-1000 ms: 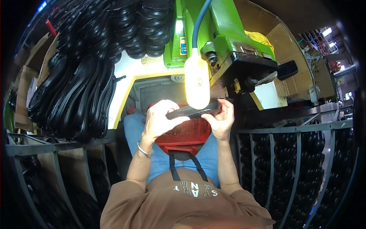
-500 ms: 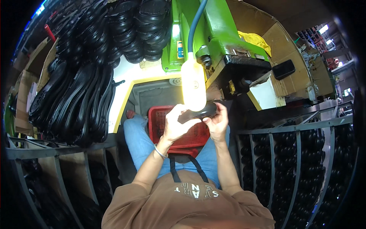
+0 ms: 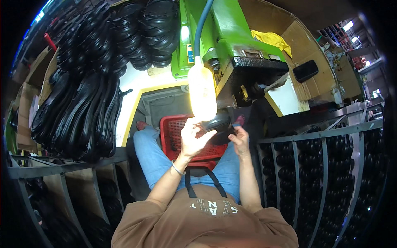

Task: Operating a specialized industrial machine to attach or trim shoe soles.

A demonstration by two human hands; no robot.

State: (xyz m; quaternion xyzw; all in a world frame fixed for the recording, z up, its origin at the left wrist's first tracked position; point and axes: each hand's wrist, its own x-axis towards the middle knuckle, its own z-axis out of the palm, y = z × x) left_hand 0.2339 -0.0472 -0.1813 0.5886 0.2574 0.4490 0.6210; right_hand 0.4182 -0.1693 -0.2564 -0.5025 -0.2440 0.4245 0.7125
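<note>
A black shoe sole (image 3: 218, 122) is held above my lap, just below the bright lamp. My left hand (image 3: 192, 139) grips its left end, thumb stretched along the near side. At the sole's lower right edge is my right hand (image 3: 240, 140), its fingers curled in a pinch; what lies between the fingertips is too dark to make out. Under both hands a red plastic basket (image 3: 165, 138) stands between my knees, with dark pieces showing in it.
A glowing lamp (image 3: 202, 93) hangs from a blue cable beside the green machine (image 3: 233, 31) with its black head (image 3: 258, 68). Stacked black soles (image 3: 78, 113) crowd the left table. A cardboard box (image 3: 308, 53) stands at right; metal racks (image 3: 322, 138) of soles flank me.
My right hand has come off the sole's far right end and moved down nearer me. The sole has tilted and shifted slightly left. The whole view has also shifted a little.
</note>
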